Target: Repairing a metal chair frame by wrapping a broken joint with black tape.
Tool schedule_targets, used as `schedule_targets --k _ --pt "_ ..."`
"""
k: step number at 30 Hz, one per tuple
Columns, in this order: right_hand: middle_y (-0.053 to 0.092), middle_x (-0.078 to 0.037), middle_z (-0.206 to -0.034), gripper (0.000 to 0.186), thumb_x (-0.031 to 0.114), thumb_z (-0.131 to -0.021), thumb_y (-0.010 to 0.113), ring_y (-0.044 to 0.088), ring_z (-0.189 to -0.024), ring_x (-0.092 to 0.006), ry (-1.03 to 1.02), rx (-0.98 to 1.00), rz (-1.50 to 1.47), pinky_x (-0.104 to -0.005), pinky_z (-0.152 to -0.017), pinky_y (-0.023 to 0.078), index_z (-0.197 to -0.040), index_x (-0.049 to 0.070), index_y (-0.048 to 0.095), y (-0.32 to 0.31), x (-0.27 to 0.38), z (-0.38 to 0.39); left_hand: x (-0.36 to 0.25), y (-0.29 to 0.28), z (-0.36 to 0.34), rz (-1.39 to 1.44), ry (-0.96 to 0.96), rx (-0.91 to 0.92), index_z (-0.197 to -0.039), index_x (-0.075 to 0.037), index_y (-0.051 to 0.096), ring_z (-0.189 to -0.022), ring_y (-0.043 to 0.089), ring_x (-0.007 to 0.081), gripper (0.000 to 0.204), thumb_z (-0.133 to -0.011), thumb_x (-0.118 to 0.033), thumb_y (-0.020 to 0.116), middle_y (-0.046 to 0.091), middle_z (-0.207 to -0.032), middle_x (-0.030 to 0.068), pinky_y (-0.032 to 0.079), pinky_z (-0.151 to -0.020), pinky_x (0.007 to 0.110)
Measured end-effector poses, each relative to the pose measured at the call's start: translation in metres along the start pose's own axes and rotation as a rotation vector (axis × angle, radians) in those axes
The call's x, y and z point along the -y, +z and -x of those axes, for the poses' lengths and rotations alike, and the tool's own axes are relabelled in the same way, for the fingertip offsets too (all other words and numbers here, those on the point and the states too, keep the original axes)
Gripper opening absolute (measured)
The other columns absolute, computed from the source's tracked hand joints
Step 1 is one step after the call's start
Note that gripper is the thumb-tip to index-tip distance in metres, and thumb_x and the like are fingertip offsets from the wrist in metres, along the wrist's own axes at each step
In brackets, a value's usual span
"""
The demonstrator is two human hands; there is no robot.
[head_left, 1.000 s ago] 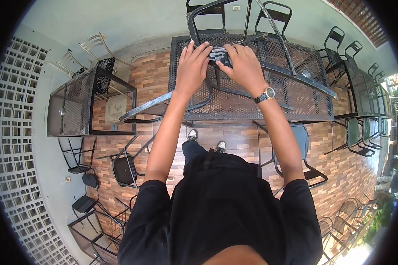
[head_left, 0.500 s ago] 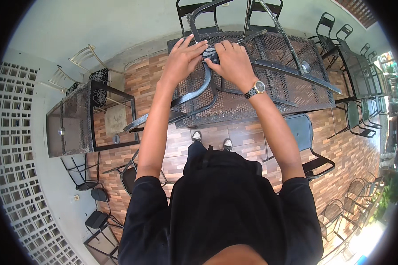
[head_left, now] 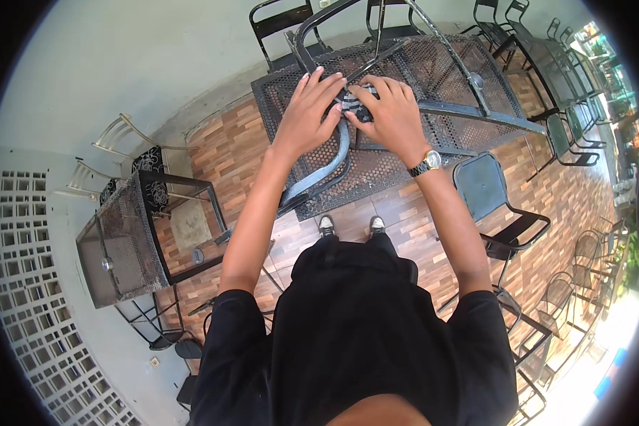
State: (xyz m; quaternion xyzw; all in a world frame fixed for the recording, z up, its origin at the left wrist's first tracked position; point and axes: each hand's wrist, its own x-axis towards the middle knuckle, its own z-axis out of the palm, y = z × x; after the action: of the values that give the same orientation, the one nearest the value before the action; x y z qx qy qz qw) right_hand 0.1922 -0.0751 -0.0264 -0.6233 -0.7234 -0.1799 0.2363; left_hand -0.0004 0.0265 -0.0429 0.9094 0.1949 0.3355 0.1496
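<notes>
Fingers (head_left: 324, 86) of the left hand (head_left: 299, 128) extend over a black tubular frame (head_left: 343, 145), the thumb parted from them and pointing toward a striped cloth (head_left: 350, 103); whether they clasp the tube from beneath cannot be told. Those of the right hand (head_left: 394, 117) bend over the cloth, apparently pinching it against the thumb, the fabric bunched small perhaps to suit so narrow a surface. The cloth sits between the two hands, against the frame. The frame, probably an overturned chair's, lies across a perforated metal table (head_left: 383, 167), which presumably bears its weight, so that neither hand need lift it. A wristwatch (head_left: 432, 160) encircles the right wrist
</notes>
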Motion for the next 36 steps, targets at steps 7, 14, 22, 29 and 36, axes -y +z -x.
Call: schedule_targets --k 7,14,22,29,36 --pt "0.062 -0.007 -0.130 0.045 0.042 -0.090 0.074 0.055 -0.123 -0.0313 0.020 -0.043 0.053 -0.0504 -0.114 0.040 -0.126 0.016 0.068 -0.021 -0.029 0.024 -0.025 0.025 -0.029 0.012 0.126 0.081 -0.142 0.001 0.058 -0.146 0.044 0.0404 0.043 -0.105 -0.022 0.054 0.059 -0.147 0.0171 0.029 -0.124 0.052" --pt "0.059 -0.010 -0.136 0.043 0.029 -0.091 0.076 0.052 -0.129 -0.0363 0.084 -0.014 0.029 -0.0520 -0.117 0.039 -0.129 0.011 0.066 -0.044 -0.063 0.046 -0.054 0.062 -0.064 0.059 0.150 0.089 -0.139 0.002 0.059 -0.139 0.052 0.0412 0.042 -0.104 -0.021 0.054 0.062 -0.141 0.0208 0.035 -0.121 0.051" --pt "0.061 -0.010 -0.133 0.044 0.033 -0.088 0.077 0.052 -0.128 -0.0337 0.056 -0.040 0.030 -0.0509 -0.115 0.039 -0.124 0.009 0.067 -0.035 -0.054 0.038 -0.049 0.049 -0.053 -0.041 0.057 0.136 -0.139 -0.003 0.061 -0.143 0.049 0.0374 0.039 -0.107 -0.023 0.052 0.063 -0.143 0.0148 0.029 -0.124 0.053" --pt "0.065 -0.008 -0.123 0.041 0.036 -0.087 0.076 0.057 -0.119 -0.0300 -0.035 -0.094 -0.069 -0.0475 -0.109 0.043 -0.116 0.007 0.071 -0.007 -0.028 0.011 -0.036 0.019 -0.027 -0.167 -0.026 0.066 -0.133 -0.002 0.066 -0.143 0.048 0.0372 0.037 -0.106 -0.022 0.052 0.064 -0.140 0.0140 0.030 -0.124 0.052" --pt "0.066 -0.007 -0.123 0.042 0.034 -0.085 0.077 0.058 -0.118 -0.0293 -0.032 -0.102 -0.113 -0.0466 -0.107 0.043 -0.118 0.008 0.071 0.012 0.004 -0.004 -0.022 -0.003 -0.004 -0.181 -0.125 0.058 -0.136 -0.003 0.064 -0.146 0.046 0.0379 0.036 -0.106 -0.015 0.052 0.064 -0.141 0.0143 0.030 -0.124 0.051"
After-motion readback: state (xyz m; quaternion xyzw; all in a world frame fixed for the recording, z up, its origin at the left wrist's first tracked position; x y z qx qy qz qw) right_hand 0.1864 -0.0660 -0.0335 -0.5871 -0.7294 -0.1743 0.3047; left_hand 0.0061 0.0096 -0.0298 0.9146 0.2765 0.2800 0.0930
